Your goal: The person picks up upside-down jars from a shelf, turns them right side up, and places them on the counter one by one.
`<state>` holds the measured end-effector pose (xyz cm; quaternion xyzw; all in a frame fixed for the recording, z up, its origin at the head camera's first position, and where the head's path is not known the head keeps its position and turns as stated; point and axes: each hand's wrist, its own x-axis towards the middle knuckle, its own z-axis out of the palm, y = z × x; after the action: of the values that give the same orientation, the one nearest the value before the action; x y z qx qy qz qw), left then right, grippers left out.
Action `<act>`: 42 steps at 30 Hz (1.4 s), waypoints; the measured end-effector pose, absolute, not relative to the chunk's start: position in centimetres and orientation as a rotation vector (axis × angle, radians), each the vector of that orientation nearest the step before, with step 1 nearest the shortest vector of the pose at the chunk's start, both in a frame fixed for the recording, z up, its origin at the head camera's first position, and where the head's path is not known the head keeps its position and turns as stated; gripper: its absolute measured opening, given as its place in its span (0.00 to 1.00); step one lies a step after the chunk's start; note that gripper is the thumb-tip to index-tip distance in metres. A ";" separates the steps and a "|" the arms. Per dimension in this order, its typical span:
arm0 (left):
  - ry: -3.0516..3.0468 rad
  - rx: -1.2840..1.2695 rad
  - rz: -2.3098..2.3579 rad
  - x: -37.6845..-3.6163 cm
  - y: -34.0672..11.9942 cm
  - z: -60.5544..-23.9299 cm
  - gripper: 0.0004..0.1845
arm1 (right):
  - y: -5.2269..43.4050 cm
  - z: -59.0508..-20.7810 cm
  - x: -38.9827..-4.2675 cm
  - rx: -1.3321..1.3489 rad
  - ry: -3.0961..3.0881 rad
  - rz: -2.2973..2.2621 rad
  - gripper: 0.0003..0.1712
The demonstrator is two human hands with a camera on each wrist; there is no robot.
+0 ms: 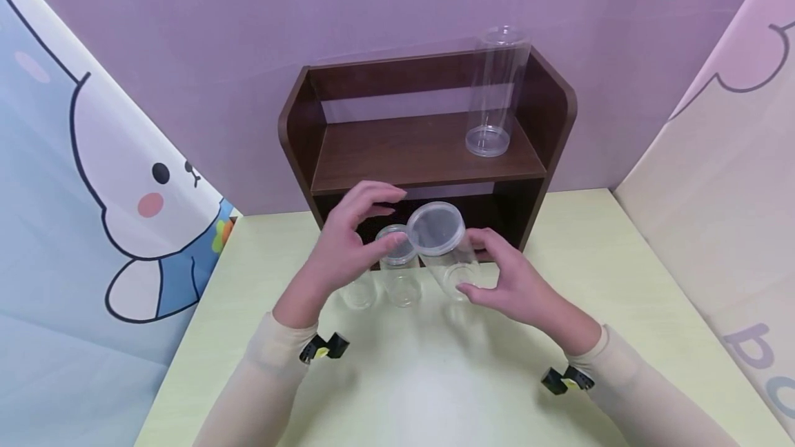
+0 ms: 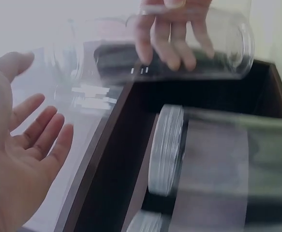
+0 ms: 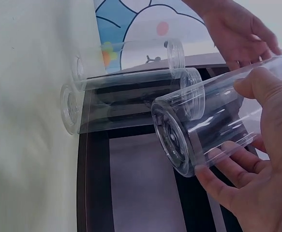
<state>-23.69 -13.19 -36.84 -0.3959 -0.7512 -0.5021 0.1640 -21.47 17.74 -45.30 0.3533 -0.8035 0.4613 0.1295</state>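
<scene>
My right hand grips a clear plastic jar round its side, with thumb and fingers on opposite walls. The jar is tilted and raised above the tabletop, its round lid facing up toward the head camera. My left hand hovers left of that lid; in the left wrist view its fingers are loosely bent and apart from the jar. Beneath it, a lidded clear jar stands on the table, with another clear jar to its left, partly hidden by the left hand.
Behind the jars stands a dark brown two-level shelf. A tall clear jar is upright on its upper board, at the right. The pale green table extends to both sides. Printed cloths hang at left and right.
</scene>
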 end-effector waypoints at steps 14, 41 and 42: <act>-2.045 -0.634 -1.284 -23.9 -18.5 -37.9 0.16 | 18.0 -45.6 -21.4 1.020 -2.295 1.421 0.47; -1.882 -0.251 -1.106 -28.2 -21.3 -39.5 0.23 | 18.8 -46.9 -22.2 0.953 -2.326 1.494 0.47; -1.881 -0.244 -1.107 -28.3 -21.3 -39.6 0.22 | 18.8 -47.0 -22.3 0.951 -2.326 1.497 0.47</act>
<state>-28.25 -21.32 -39.58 -0.0990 -0.7625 -0.4487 0.4555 -22.26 18.78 -46.95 0.3232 -0.7905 0.5089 0.1081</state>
